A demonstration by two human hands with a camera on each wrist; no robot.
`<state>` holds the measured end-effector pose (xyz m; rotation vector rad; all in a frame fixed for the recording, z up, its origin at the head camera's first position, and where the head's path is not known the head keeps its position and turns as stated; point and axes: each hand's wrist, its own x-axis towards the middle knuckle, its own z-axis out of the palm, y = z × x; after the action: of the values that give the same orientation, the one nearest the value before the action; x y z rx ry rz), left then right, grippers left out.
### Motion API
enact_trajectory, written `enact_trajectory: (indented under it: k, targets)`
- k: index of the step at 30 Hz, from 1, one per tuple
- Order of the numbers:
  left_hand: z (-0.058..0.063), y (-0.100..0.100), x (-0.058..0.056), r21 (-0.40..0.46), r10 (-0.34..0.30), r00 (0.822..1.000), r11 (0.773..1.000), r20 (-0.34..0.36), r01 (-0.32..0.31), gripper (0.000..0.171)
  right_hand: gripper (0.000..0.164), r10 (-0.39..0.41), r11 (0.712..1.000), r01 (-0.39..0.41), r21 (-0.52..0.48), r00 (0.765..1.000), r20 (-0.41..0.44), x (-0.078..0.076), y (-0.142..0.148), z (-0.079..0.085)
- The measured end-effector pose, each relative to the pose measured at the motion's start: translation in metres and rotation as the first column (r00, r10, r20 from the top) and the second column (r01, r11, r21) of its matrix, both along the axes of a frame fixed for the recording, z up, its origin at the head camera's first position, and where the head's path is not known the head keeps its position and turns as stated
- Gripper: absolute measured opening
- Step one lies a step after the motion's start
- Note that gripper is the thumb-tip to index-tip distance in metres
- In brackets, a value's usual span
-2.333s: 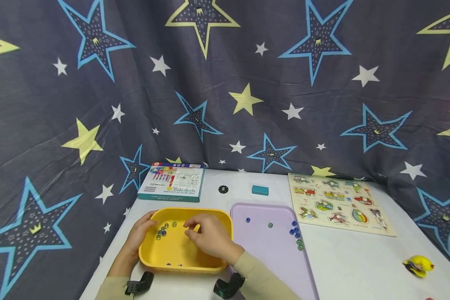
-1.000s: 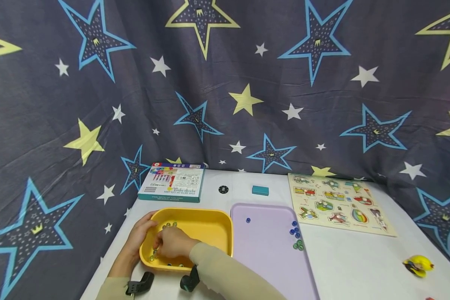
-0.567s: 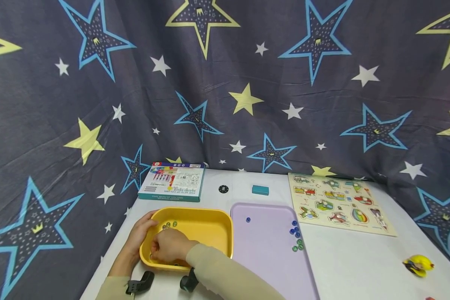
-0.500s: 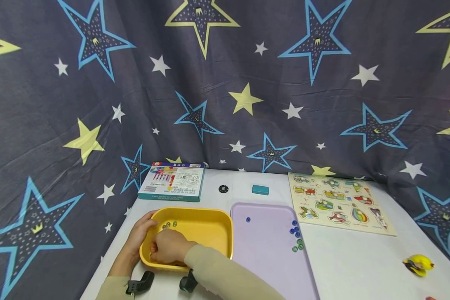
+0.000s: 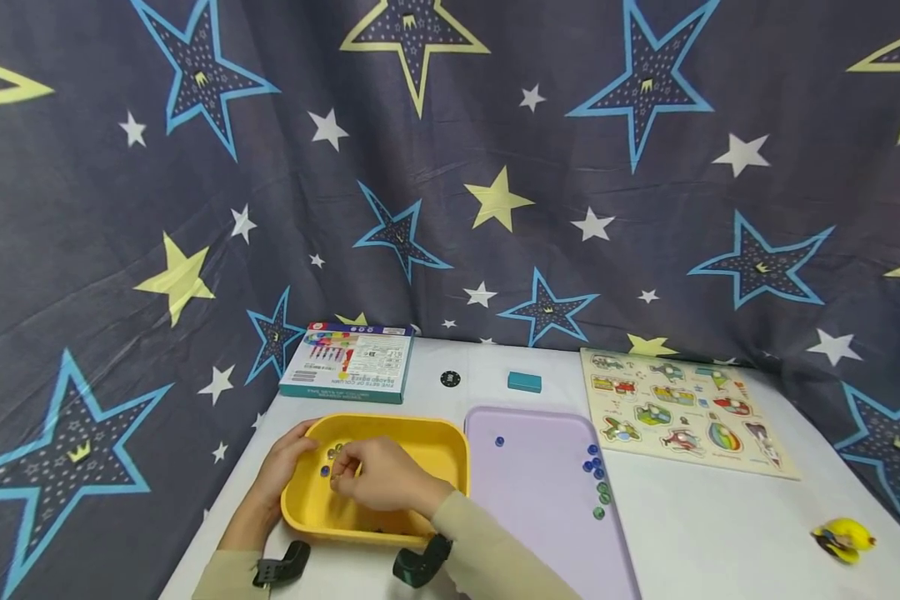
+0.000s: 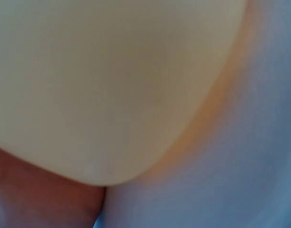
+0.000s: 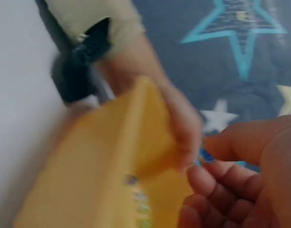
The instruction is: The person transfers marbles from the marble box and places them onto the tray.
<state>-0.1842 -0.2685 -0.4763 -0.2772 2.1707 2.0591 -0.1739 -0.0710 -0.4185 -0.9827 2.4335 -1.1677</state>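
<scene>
My left hand (image 5: 279, 467) grips the left rim of a deep yellow tray (image 5: 438, 458). In the left wrist view, the blurred tray wall (image 6: 126, 95) covers most of the picture. Inside the tray, my right hand (image 5: 386, 475) hovers with thumb and fingertips together; the right wrist view shows it pinching a blue marble (image 7: 206, 155). Just left of these fingers lies another blue marble (image 5: 325, 472), with yellowish-green marbles (image 5: 332, 454) behind it, partly hidden by the hand. Dark marbles (image 5: 378, 531) show faintly at the tray's near wall.
A flat purple tray (image 5: 540, 517) adjoins on the right, bearing several blue marbles (image 5: 597, 463) and green marbles (image 5: 604, 498). Behind stand a boxed set (image 5: 348, 362), a black round chip (image 5: 450, 379) and a teal block (image 5: 524, 382). Farther right are a puzzle board (image 5: 682, 412) and a yellow toy (image 5: 843, 537).
My right hand has moved from the yellow tray's near left corner rightward and back, uncovering a blue marble. One green marble on the purple tray has rolled slightly nearer. My left hand keeps its place.
</scene>
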Motion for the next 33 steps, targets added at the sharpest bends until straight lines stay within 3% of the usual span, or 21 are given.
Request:
enact_trajectory:
  k: [4, 8, 11, 15, 18, 22, 28, 33]
  targets:
    - [0.001, 0.001, 0.001, -0.015, 0.018, 0.999, 1.000, 0.027, -0.018, 0.041, 0.006, -0.070, 0.978, 0.072, -0.194, 0.997, 0.020, 0.002, 0.037, 0.011]
    - [0.002, 0.002, 0.000, 0.004, 0.032, 0.999, 0.999, 0.042, -0.032, 0.042, 0.011, -0.167, 0.937, 0.177, -0.300, 0.984, 0.057, -0.003, 0.076, 0.014]
    - [0.003, 0.002, -0.001, -0.001, 0.039, 0.998, 0.999, 0.039, -0.039, 0.042, 0.012, -0.275, 0.901, 0.286, -0.325, 0.958, 0.080, -0.010, 0.103, 0.012]
    - [0.004, 0.001, 0.000, -0.007, 0.032, 0.999, 0.999, 0.037, -0.032, 0.042, 0.010, -0.438, 0.825, 0.438, -0.358, 0.895, 0.086, -0.017, 0.130, 0.015]
    - [0.004, 0.001, 0.000, -0.005, 0.027, 0.999, 1.000, 0.040, -0.027, 0.042, 0.009, -0.548, 0.783, 0.522, -0.338, 0.836, 0.021, -0.028, 0.147, 0.003]
    - [0.002, 0.001, 0.001, 0.001, 0.033, 0.998, 0.999, 0.047, -0.033, 0.042, 0.008, -0.618, 0.767, 0.584, -0.266, 0.784, -0.059, -0.047, 0.162, -0.031]
    - [0.002, 0.001, 0.001, 0.010, 0.034, 0.998, 0.999, 0.048, -0.034, 0.042, 0.009, -0.657, 0.743, 0.639, -0.198, 0.753, -0.037, -0.055, 0.170, -0.055]
    - [0.002, 0.001, 0.001, -0.002, 0.032, 0.999, 1.000, 0.039, -0.031, 0.041, 0.010, -0.668, 0.737, 0.654, -0.174, 0.743, -0.037, -0.058, 0.171, -0.067]
